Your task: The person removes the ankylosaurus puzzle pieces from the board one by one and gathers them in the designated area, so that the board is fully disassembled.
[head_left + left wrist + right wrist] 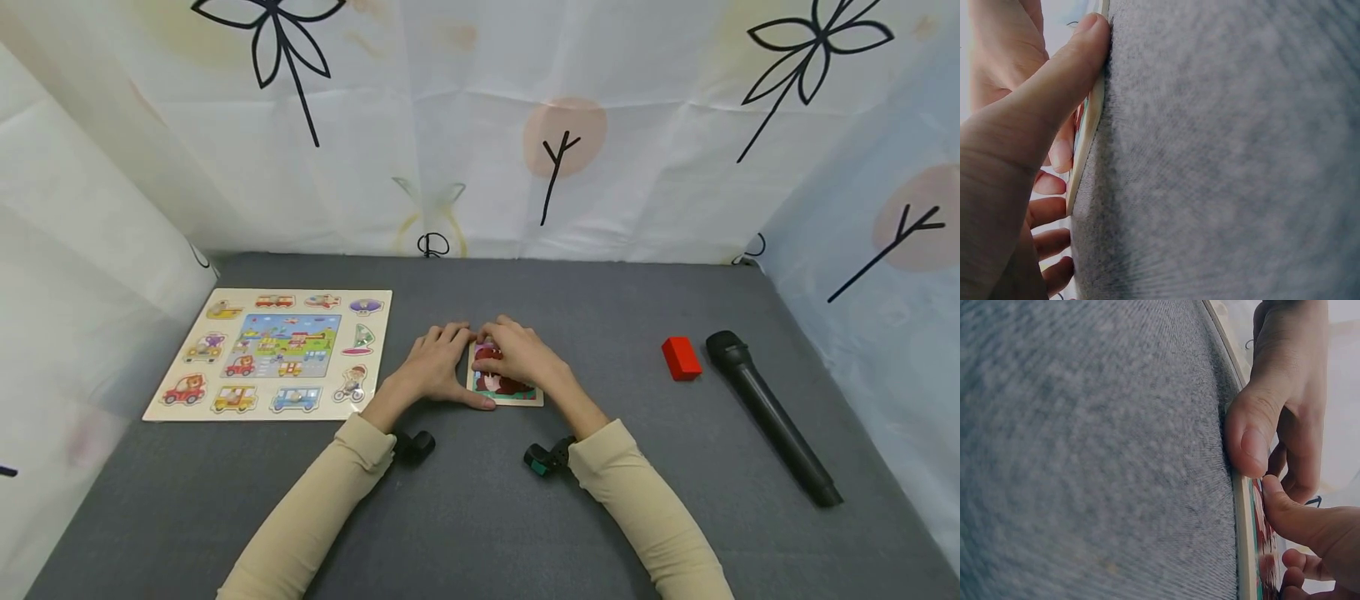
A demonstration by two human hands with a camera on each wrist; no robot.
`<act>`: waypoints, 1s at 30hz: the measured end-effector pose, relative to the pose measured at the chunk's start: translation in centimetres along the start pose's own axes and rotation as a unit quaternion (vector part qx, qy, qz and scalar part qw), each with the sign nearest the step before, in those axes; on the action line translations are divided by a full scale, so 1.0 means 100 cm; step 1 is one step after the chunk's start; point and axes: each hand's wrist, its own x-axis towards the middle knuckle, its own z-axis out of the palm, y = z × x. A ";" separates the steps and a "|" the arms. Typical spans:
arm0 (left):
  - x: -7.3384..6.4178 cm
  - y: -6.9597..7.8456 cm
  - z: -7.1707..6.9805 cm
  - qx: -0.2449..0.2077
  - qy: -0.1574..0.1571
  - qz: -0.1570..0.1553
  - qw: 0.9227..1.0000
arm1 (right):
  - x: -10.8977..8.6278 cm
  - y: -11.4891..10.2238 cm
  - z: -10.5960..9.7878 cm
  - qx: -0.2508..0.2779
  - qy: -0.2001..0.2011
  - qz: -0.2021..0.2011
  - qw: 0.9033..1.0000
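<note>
We see the small picture board (507, 386) partly hidden by the right hand (525, 354). We lose both sleeves (303, 512) at the bottom edge.

beige sleeves (322, 500) end in cuffs (367, 442); black wrist cameras (415, 448), the right one with a green patch (538, 468).

Puzzle board (347, 335) and microphone (776, 421) flanked the grip

Left of the grip, the pale puzzle board showed colourful vehicles (295, 399) around a town scene (288, 343). Right of the grip sat a red block (681, 358), the slanting black microphone just beside it. Grey fabric (480, 525) spread beneath; white cloth (660, 133) with black plant drawings (822, 35) hung beyond.
</note>
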 end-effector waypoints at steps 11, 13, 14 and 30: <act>0.000 0.002 -0.002 0.008 -0.004 -0.001 1.000 | 0.000 0.002 0.001 -0.004 -0.001 0.005 1.000; 0.000 0.002 -0.002 0.010 -0.004 -0.002 1.000 | 0.000 0.002 0.001 -0.006 0.000 0.005 1.000; 0.000 0.001 -0.002 0.011 -0.004 -0.003 1.000 | 0.000 0.002 0.001 -0.006 0.000 0.005 1.000; 0.000 0.002 -0.001 0.016 0.003 -0.002 1.000 | -0.003 0.002 0.004 0.012 0.018 -0.012 1.000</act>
